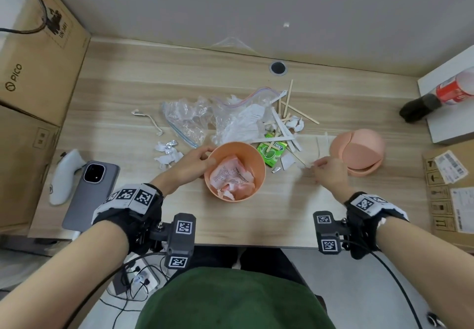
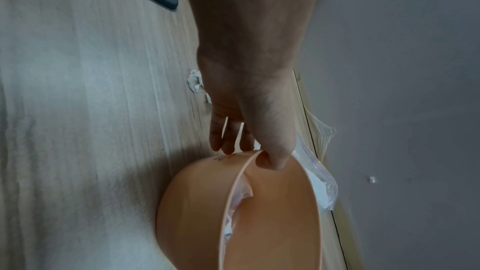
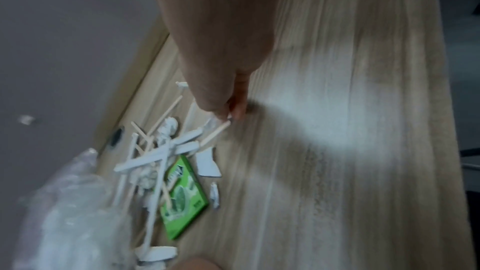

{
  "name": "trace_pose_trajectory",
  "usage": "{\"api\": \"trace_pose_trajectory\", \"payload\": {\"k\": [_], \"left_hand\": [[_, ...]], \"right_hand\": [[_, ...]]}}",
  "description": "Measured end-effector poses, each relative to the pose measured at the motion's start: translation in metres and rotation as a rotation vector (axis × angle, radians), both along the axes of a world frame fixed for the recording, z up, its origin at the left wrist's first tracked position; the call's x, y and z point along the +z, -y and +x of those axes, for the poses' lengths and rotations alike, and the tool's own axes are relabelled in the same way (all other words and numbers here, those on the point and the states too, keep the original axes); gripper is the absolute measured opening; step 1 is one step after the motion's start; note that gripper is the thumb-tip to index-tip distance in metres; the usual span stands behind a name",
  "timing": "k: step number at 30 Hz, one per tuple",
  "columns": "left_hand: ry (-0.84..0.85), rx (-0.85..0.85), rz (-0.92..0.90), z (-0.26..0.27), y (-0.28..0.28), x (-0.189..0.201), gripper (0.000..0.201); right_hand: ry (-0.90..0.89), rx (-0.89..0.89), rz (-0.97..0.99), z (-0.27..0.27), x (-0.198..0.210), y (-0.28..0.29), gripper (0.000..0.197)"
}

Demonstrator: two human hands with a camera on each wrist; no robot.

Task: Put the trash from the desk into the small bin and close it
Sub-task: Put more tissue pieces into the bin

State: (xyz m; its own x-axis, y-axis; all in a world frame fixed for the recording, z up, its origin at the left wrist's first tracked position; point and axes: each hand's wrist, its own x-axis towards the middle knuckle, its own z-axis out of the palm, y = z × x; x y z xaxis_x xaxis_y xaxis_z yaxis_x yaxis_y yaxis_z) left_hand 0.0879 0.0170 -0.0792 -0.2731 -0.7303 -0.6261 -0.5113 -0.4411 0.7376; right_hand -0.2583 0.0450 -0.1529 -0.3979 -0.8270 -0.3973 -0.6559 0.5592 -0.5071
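The small bin (image 1: 234, 172) stands open near the middle of the counter's front edge, already holding crumpled pink-and-white paper (image 1: 230, 174). The left hand (image 1: 191, 164) grips its near-left rim: the left wrist view shows the thumb hooked inside the wall and the fingers (image 2: 224, 137) down the outside.

The right hand (image 1: 329, 172) is to the right of the bin, low over the counter (image 1: 256, 221), between the bin and the detached lid (image 1: 357, 151), which lies toward the right edge. Its fingertips (image 3: 233, 110) are drawn together at the near end of a thin wooden stick (image 3: 215, 133) and a white paper strip just beside it. The picture is blurred, so whether the pinch has truly closed on the stick cannot be told.

The relation that matters: the stick's long axis runs from the fingertips away toward the heap of trash (image 1: 256, 121) behind the bin, and the bin mouth lies to the left of the right hand, close by. The right hand is clearly the nearer one to this piece; the forearm comes in from the front edge, wrist raised, fingers pointing down and back.

Most of the trash is still out: clear plastic bags (image 1: 187, 121), more sticks, white scraps (image 1: 166, 154) left of the bin, and a green packet (image 1: 272, 150) just beside the bin's right rim.
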Motion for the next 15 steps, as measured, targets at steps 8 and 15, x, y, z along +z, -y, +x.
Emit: {"api": "trace_pose_trajectory", "payload": {"k": [8,15], "left_hand": [[0.003,-0.016,0.013,-0.001,0.005,-0.002,0.023],[-0.013,0.023,0.005,0.0,0.005,-0.002,0.02]], "right_hand": [[0.682,0.307,-0.113,0.067,0.138,0.04,0.004],[0.162,1.189,0.349,0.158,0.11,0.044,0.01]]}}
